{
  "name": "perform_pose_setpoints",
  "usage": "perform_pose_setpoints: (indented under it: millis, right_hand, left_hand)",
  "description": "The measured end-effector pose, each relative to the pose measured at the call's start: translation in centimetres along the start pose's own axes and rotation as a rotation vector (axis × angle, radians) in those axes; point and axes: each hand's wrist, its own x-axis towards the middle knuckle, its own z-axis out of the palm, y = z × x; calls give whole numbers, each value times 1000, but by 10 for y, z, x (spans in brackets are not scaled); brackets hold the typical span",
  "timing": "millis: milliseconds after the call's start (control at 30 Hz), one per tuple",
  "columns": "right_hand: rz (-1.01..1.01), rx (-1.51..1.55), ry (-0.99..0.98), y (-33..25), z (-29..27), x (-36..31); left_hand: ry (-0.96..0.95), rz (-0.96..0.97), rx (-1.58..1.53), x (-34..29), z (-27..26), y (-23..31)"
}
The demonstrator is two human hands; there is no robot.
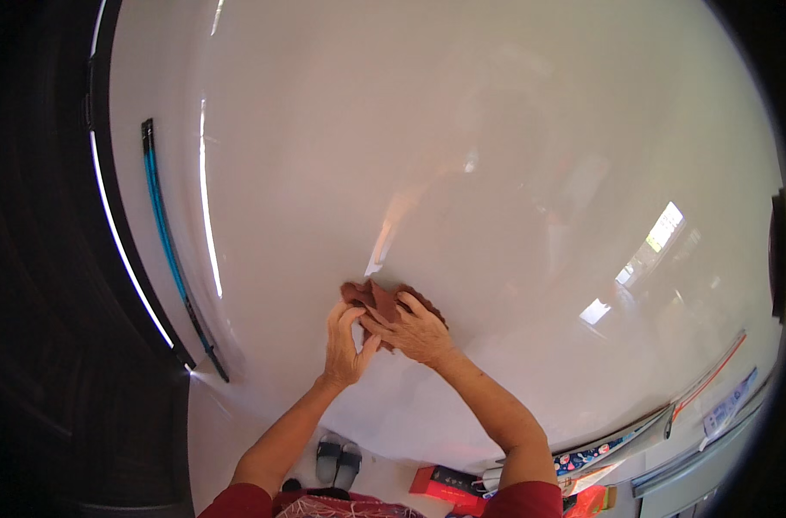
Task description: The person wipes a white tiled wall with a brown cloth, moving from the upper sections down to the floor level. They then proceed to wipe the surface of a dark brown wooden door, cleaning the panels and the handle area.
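A crumpled reddish-brown cloth (pixel 381 301) is bunched between my two hands, against or just in front of a glossy pale wall (pixel 497 129). My left hand (pixel 347 344) pinches the cloth's lower left part, thumb and fingers curled. From the right, my right hand (pixel 419 331) lies over the cloth with its fingers bent into the folds. The fingertips of both hands nearly meet. Whether the cloth touches the wall cannot be made out.
At the left, a long blue and black pole (pixel 167 224) leans beside a dark door (pixel 56 302). Grey slippers (pixel 338 462) rest on the floor below. A red and black box (pixel 449 485) and patterned bags (pixel 592 455) are at the lower right.
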Motion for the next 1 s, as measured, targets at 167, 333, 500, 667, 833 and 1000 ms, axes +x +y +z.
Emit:
perform_pose_setpoints:
  millis: [167,333,500,667,833,1000]
  right_hand:
    - [-139,94,-65,-27,5,-85]
    - [-38,331,-292,-58,4,-204]
    - [512,1068,-223,-66,-58,-220]
    - [721,2043,141,-37,-119,-203]
    - [650,2611,435,-42,-133,-196]
    - [729,2732,631,-57,-121,-197]
  left_hand:
    - [-250,-439,-64,-47,-24,-14]
    - [-367,-575,-27,-79,-31,-8]
    - [-530,-697,-169,-100,-13,27]
    - [-716,-721,-623,-82,19,108]
    - [-820,-785,-1032,-69,27,148]
    - [-405,-1058,-1066,-76,33,149]
